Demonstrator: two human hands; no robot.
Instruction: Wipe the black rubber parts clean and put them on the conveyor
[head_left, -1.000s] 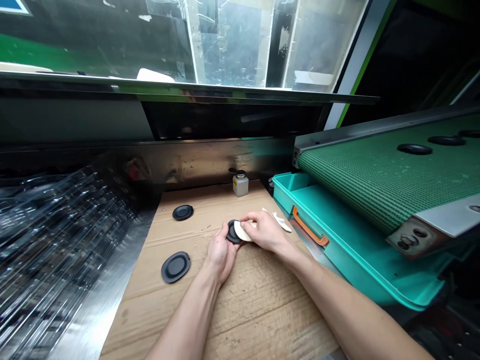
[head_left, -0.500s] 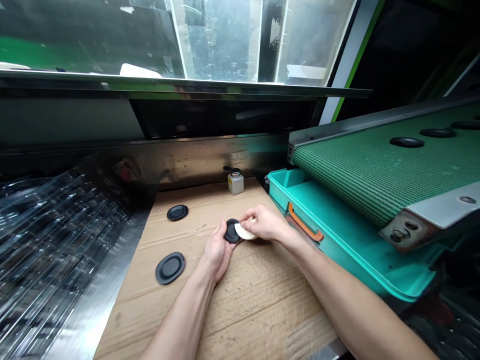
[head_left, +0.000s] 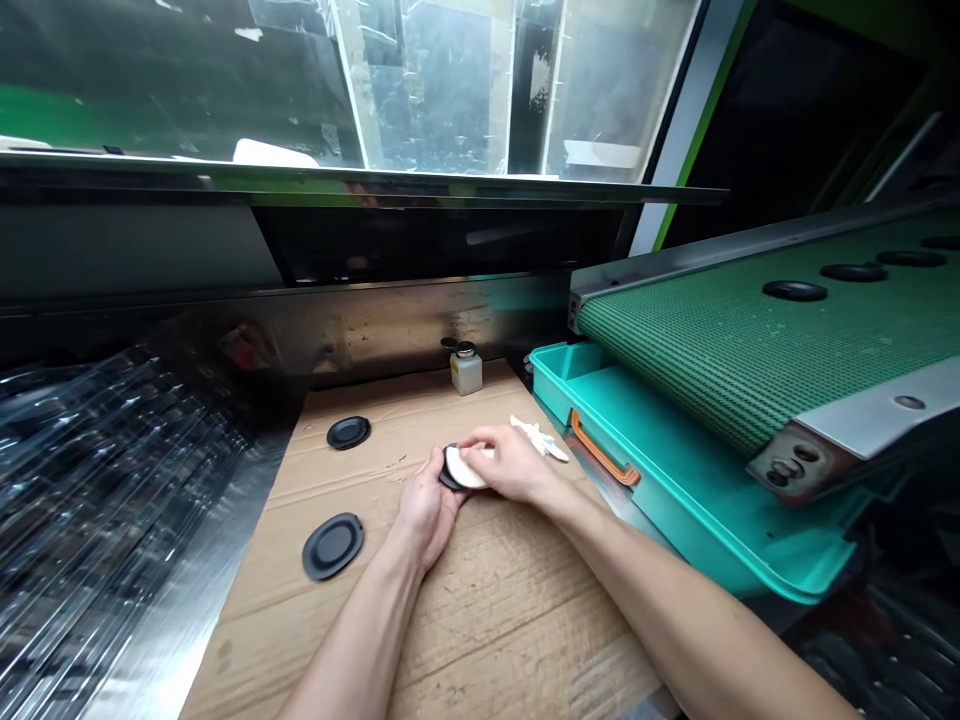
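Note:
My left hand (head_left: 427, 512) grips the edge of a black oval rubber disc (head_left: 449, 481), most of which is hidden. My right hand (head_left: 511, 464) pinches a cream-white pad (head_left: 464, 468) and presses it onto the disc's face. Both hands rest just above the brown cardboard sheet (head_left: 480, 610). Two more black discs lie flat on the cardboard: one (head_left: 349, 432) is up to the left, and the other (head_left: 333, 546) is nearer, left of my left wrist. A crumpled white wipe (head_left: 538, 437) lies just beyond my right hand.
A small white bottle with a metal top (head_left: 466, 370) stands at the cardboard's far edge. To the right are a teal tray (head_left: 675, 470) with an orange handle (head_left: 602, 450) and a green conveyor belt (head_left: 750, 350) carrying several black discs. Shiny plastic sheeting (head_left: 127, 500) lies on the left.
The cream pad now covers more of the black disc, and both hands have shifted slightly left. The white wipe shows again beyond my right hand.

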